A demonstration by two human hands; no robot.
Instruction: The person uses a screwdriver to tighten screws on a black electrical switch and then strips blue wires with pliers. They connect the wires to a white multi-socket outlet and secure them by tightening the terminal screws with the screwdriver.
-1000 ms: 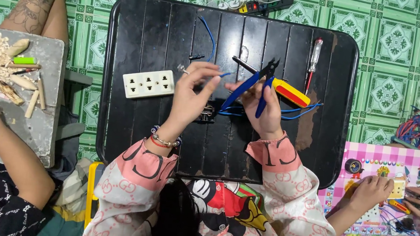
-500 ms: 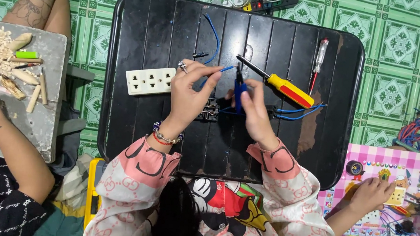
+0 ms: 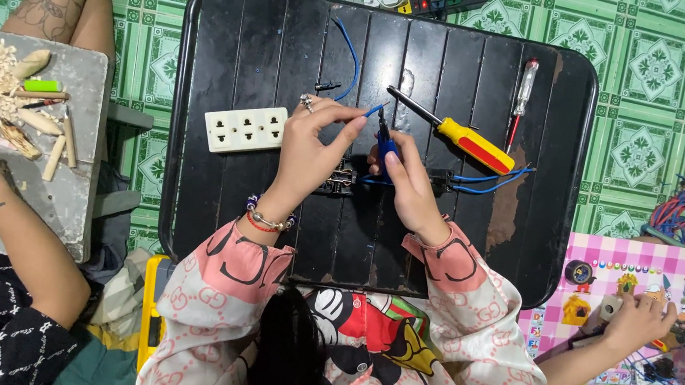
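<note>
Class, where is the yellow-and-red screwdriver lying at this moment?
In the head view, the screwdriver lies slanted on the black table, just beyond the right hand, with the blue wires beside its handle.

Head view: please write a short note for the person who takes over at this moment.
Left hand: pinches the end of a blue wire between fingertips.
Right hand: closed on blue-handled pliers, tip at that wire end.
On the black table: white triple socket plate to the left, yellow screwdriver and small tester screwdriver to the right, a dark part under the hands with more blue wires.
Done: wire end gripped.
Left: whether it is stripped cannot be seen.
</note>
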